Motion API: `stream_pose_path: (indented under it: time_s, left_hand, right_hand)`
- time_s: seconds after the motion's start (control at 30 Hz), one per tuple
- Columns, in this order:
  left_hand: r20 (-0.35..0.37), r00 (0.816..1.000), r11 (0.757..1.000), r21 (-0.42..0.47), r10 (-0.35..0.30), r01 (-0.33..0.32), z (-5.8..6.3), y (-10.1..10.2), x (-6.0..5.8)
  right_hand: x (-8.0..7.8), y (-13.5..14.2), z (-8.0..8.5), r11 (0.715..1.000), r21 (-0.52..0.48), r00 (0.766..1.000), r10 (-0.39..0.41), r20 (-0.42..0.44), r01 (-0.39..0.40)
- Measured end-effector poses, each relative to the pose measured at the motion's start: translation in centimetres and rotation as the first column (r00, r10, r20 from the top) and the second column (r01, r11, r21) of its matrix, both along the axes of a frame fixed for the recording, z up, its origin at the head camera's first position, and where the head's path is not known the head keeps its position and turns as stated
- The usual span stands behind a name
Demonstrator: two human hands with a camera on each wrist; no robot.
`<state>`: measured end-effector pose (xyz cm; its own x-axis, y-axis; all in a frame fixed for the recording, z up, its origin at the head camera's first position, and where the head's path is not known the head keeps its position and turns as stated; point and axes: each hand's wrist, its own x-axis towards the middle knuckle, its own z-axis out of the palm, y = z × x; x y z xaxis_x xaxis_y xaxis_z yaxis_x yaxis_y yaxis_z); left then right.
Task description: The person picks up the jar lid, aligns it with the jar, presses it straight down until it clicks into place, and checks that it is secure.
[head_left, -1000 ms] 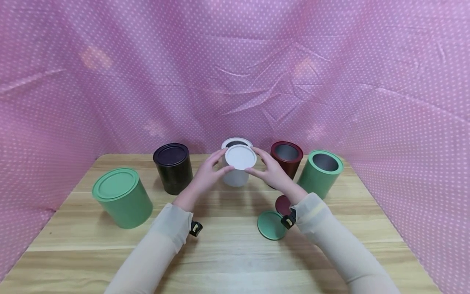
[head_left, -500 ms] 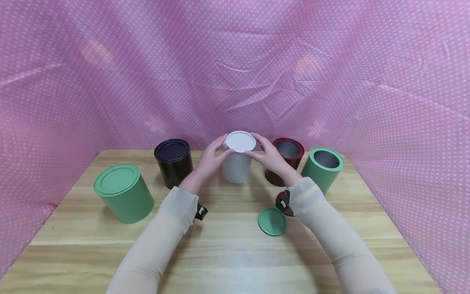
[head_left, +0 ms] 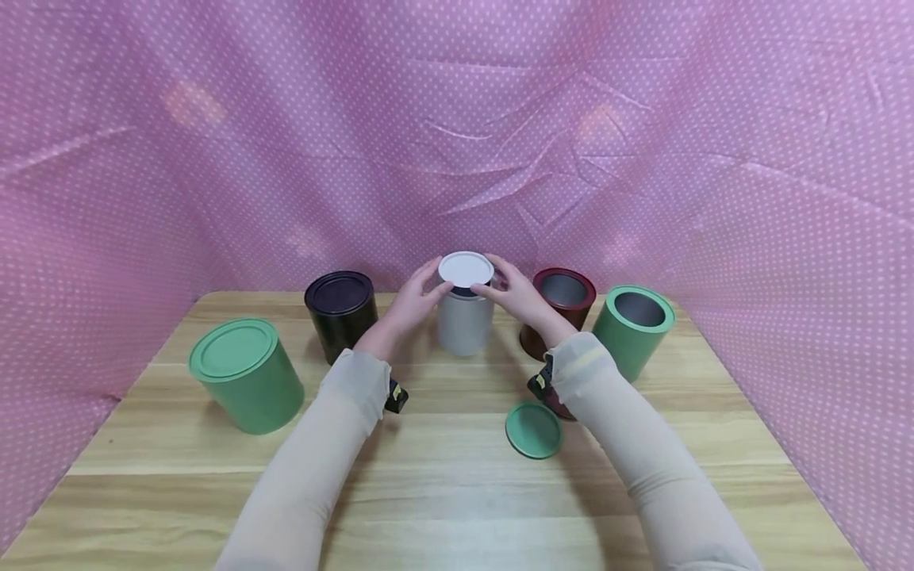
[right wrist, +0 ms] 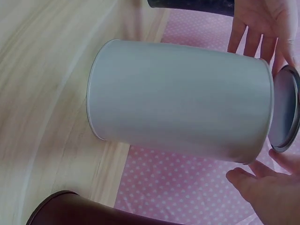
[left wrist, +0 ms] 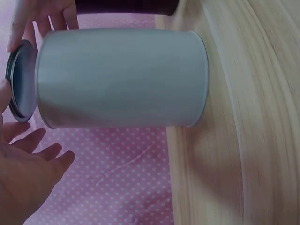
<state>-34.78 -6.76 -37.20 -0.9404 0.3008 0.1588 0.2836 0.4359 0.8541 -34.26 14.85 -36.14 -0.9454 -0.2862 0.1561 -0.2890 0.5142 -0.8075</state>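
Observation:
Between both hands a round white lid (head_left: 466,270) is held above the white can (head_left: 466,325), which stands upright near the table's back edge. The left hand (head_left: 414,300) pinches the lid's left rim between thumb and fingers. On the opposite rim, the right hand (head_left: 521,295) grips it the same way. A dark gap shows between lid and can at the front. In the left wrist view, the lid's underside (left wrist: 23,79) is visible, tilted and apart from the can's mouth on the near side. The right wrist view also shows the can wall (right wrist: 178,101) with this gap.
A lidded black can (head_left: 343,317) and a lidded green can (head_left: 246,381) stand left. To the right are an open red can (head_left: 560,305) and an open green can (head_left: 631,341). A green lid (head_left: 534,431) lies in front, beside a dark red lid partly hidden by the right forearm.
Both hands have carried the white lid forward, from in front of the can's mouth to above it. Since half a second ago, a dark gap has come into view under its front edge.

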Motion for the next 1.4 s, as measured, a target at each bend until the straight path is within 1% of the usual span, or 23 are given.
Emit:
stream_pose_path:
  time_s: [0.17, 0.27, 0.47, 0.73, 1.03, 1.23, 1.4]
  left_hand:
    - [-0.022, 1.0, 1.0, -0.002, -0.016, 0.016, -0.6, 0.2, -0.7]
    - [-0.023, 0.999, 1.0, -0.005, -0.022, 0.022, -0.8, 0.2, -0.8]
    - [-0.037, 0.999, 0.999, -0.044, -0.013, 0.012, -0.7, 0.0, -0.8]
    - [-0.016, 1.0, 0.997, -0.073, -0.015, 0.013, -0.6, -0.1, -1.0]
    - [-0.026, 1.0, 0.991, -0.133, -0.014, 0.01, -0.4, -0.2, -1.2]
    - [-0.047, 0.998, 0.985, -0.172, -0.035, 0.027, -0.3, -0.2, -1.3]
    - [-0.03, 0.998, 0.989, -0.137, -0.051, 0.046, -0.5, -0.3, -1.3]
  right_hand:
    - [-0.3, 0.2, -0.6, 0.999, 0.02, 1.0, -0.025, 0.018, 0.025]
    - [-0.3, 0.2, -0.8, 0.999, 0.016, 0.999, -0.03, 0.024, 0.03]
    - [-0.4, 0.0, -0.9, 0.999, 0.027, 0.999, -0.018, 0.026, 0.017]
    - [-0.9, -0.1, -1.2, 0.998, 0.068, 1.0, -0.004, 0.008, 0.004]
    - [-1.2, 0.0, -1.2, 0.996, 0.083, 1.0, 0.018, -0.018, -0.016]
    - [-1.1, 0.4, -1.0, 0.994, 0.108, 1.0, 0.008, 0.013, -0.009]
    - [-0.8, 0.5, -0.9, 0.995, 0.102, 0.999, 0.012, 0.05, -0.017]
